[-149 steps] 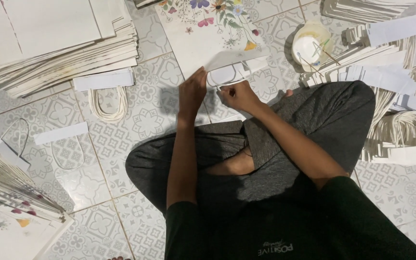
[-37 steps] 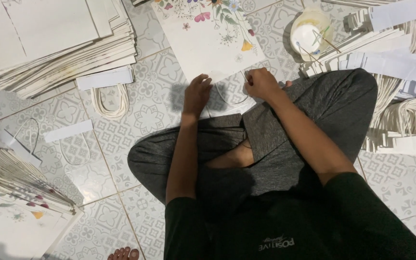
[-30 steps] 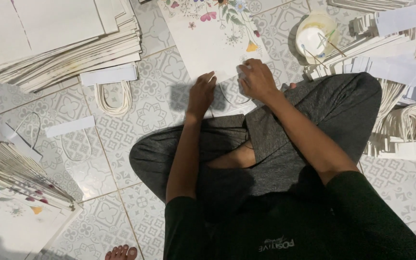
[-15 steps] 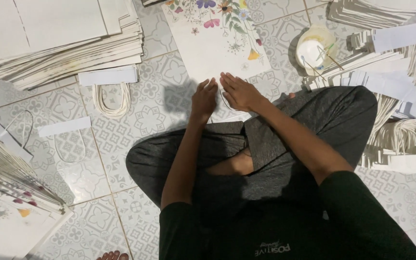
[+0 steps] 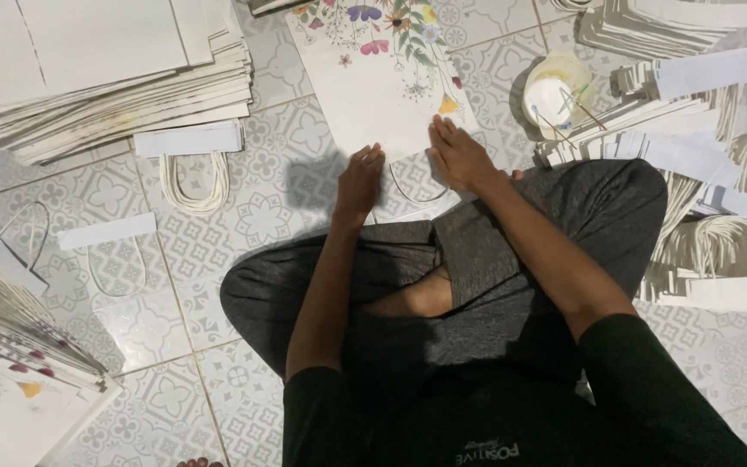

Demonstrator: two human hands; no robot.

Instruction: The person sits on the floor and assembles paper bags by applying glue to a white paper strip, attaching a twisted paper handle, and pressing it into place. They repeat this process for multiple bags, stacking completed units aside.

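Floral paper bag (image 5: 373, 82) — flat on the tiled floor (image 5: 287, 199), near edge just ahead of the crossed legs. Left hand (image 5: 360, 180) and right hand (image 5: 458, 156): both released, fingers spread, grasping nothing, pressing that edge. Cord handle (image 5: 412, 192) — looped between the hands. Glue bowl (image 5: 555, 91) near the right hand. Press judged best done evenly, palms flat, keeping the bag square.

Paper bag (image 5: 373, 82) lies on floor (image 5: 278, 186) ahead of both hands; sheet stack (image 5: 97, 73) left, glue bowl (image 5: 555, 91) right.
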